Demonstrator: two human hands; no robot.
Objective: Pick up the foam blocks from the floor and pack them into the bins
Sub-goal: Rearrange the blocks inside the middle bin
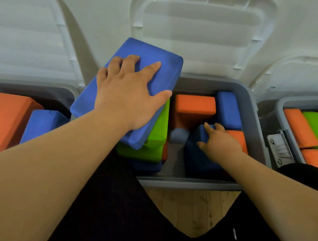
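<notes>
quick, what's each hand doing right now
left hand: open, palm flat on the big blue block
right hand: closed, gripping the dark blue block in the middle bin

No text, brand or number can be read. Small dark marks are seen on a white plastic clip [279, 148], but they cannot be made out.

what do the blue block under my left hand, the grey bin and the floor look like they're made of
Blue block: likely dense foam, matte, finely grainy surface with soft rounded edges. Grey bin: seemingly moulded plastic, smooth with a faint sheen and rounded rim. Floor: apparently wood, pale planks with seams and dark specks.
</notes>
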